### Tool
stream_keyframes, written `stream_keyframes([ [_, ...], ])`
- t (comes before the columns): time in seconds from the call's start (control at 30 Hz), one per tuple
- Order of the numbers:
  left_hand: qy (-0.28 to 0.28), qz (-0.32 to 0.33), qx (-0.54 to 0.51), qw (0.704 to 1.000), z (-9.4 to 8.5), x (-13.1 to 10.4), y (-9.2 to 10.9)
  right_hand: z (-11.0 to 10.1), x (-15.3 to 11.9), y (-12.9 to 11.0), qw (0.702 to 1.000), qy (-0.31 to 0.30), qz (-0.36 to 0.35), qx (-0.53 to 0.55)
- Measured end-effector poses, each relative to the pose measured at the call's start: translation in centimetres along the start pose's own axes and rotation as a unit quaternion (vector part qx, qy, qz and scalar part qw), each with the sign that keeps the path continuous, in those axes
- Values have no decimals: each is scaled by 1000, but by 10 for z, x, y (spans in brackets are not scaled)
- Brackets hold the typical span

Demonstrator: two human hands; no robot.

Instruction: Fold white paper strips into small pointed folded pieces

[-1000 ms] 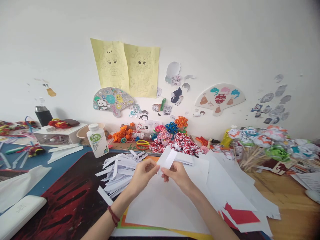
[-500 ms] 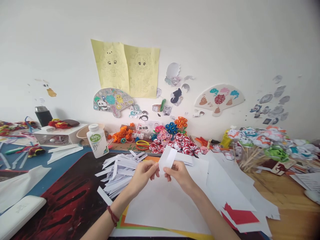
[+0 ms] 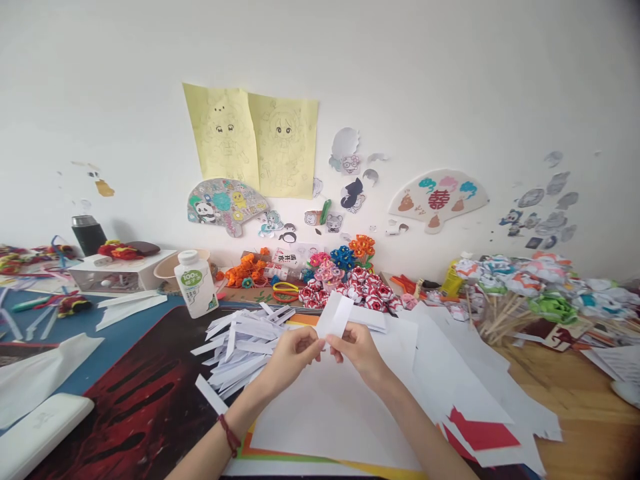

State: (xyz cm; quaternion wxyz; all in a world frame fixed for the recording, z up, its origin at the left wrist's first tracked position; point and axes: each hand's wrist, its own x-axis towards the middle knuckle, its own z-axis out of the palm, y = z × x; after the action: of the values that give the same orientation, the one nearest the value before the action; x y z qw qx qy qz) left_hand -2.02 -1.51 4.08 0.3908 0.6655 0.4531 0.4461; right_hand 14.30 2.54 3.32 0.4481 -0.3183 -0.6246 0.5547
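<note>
A small folded piece of white paper is held up between both hands, its fold line showing along the right part. My left hand pinches its lower left corner, thumb on the near side. The lower right edge is pinched by my right hand, the two thumbs almost meeting. Below the hands lies a large white sheet over coloured sheets. To the left is a heap of narrow folded white paper strips. Just behind my right hand sits a small stack of white paper.
A white bottle stands behind the strips. Red-and-white paper flowers line the back. At right are loose white sheets with a red scrap, and flowers on sticks. A white case lies front left.
My left hand has shifted slightly right along the paper's bottom, its thumb now closer to the right thumb. The paper stays in nearly the same place. The view has moved very slightly.
</note>
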Motion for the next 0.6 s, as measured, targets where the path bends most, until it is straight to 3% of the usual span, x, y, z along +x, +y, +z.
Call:
stream_keyframes([
  [0.23,30,14,38,999,5,-3,-7,0,2,2,1000,10,3,9],
  [0.4,22,32,41,998,7,-4,-4,1,1,1,1000,13,7,23],
  [0.6,32,42,81,995,4,-3,-5,1,0,1,1000,-10,11,18],
])
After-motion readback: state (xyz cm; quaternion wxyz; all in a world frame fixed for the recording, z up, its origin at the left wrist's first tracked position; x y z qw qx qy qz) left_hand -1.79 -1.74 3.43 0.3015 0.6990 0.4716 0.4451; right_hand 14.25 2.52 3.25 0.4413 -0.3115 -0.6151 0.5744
